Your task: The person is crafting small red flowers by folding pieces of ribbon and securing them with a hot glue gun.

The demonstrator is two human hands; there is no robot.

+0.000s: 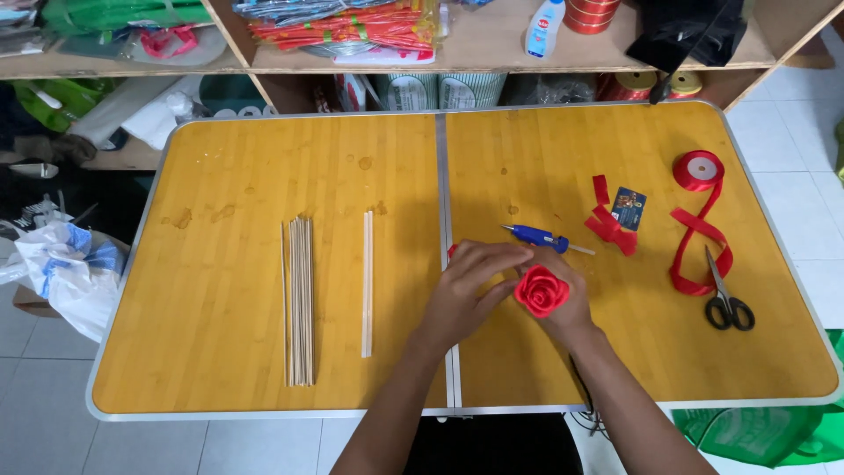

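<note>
- Just below the centre of the frame, the red satin ribbon rose (541, 290) sits over the orange wood-grain folding desk (264, 176), held between both hands.
- The right hand (567, 303) cups the rose from beneath, its grip closed round the base; the left hand (470, 286) lies just left of the bloom, fingers curled and touching its edge, though what they pinch is hidden.
- To do this well, I judge: keep the base pinched firmly, press the outer petals with light fingertip pressure, and avoid crushing the spiral.
- The bloom faces up toward the camera; its long axis therefore runs roughly vertical, seen end-on.
- The blue glue gun (538, 236) lies just above the hands.
</note>
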